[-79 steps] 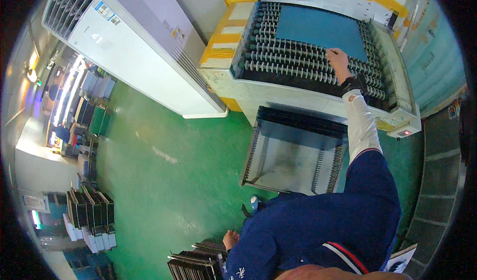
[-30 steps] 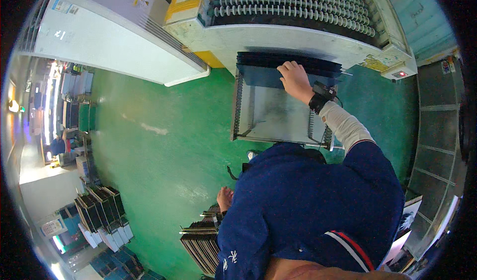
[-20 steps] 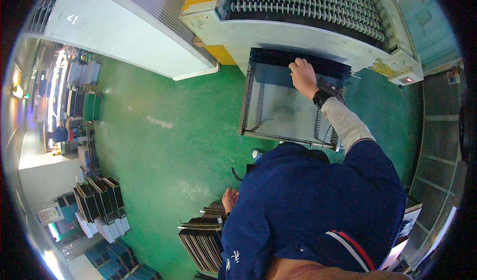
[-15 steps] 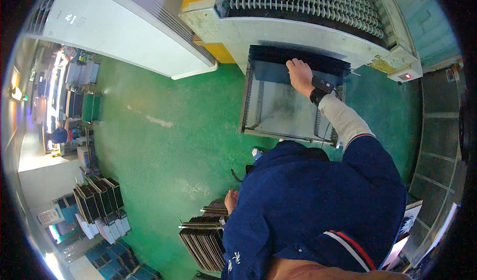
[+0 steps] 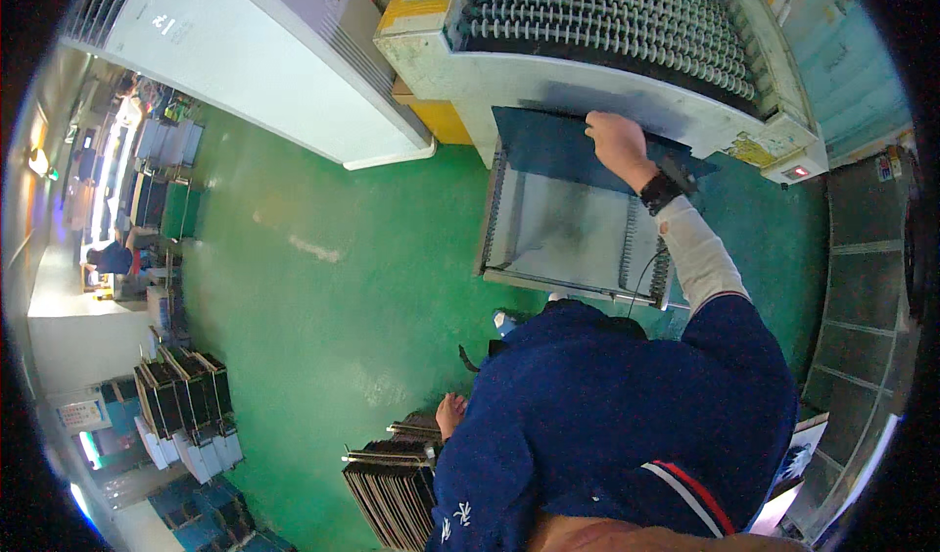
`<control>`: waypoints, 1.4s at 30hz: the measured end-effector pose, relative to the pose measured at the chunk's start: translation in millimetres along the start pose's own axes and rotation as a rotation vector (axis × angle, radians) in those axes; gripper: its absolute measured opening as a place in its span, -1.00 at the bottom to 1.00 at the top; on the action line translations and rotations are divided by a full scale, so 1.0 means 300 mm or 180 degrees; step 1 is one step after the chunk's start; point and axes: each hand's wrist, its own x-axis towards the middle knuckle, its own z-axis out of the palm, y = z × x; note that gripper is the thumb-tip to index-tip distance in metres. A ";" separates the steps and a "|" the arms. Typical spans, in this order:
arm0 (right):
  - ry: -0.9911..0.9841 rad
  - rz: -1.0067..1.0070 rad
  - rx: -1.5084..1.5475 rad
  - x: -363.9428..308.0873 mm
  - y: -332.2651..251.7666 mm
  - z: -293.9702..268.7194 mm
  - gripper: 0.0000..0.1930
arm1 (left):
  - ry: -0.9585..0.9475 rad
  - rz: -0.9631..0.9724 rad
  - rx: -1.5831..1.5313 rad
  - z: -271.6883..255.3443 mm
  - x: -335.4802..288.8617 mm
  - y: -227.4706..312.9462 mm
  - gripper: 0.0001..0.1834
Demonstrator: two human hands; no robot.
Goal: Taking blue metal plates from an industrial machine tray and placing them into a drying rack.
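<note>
My right hand (image 5: 619, 145) grips a just-raised panel (image 5: 548, 150), seemingly loosening from the rack (image 5: 492, 221) below; whether my left hand (image 5: 450, 416) grips, I can't tell.

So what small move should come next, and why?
I'd probably ease the flat dark blue sheet upward, clear of the grey metal toothed rack: the right hand seems to grip the sheet's top edge, and its lower edge appears between the rack's sides.

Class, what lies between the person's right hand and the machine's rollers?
In the head view, the pale front panel lies between the right hand and the rollers.
</note>
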 end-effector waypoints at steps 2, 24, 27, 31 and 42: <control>-0.0217 0.0214 -0.0201 0.051 -0.058 -0.234 -0.89 | -0.0280 0.0403 0.0234 0.019 0.017 0.013 -0.61; 0.1939 0.2637 0.5754 0.045 0.647 -0.212 -0.88 | -0.1206 0.0319 -0.0700 0.299 0.063 0.205 -0.73; 0.1453 0.2849 0.5813 0.071 0.599 -0.233 -0.90 | -0.0389 0.0426 0.0407 0.326 0.014 0.197 -0.72; 0.0076 0.3273 0.4891 0.095 0.567 -0.286 -0.78 | -0.0633 0.1266 0.0980 0.319 0.015 0.142 -0.71; 0.1275 0.1495 0.1163 0.261 0.553 -0.214 -0.75 | -0.0408 0.0253 -0.0357 0.433 -0.048 0.273 -0.75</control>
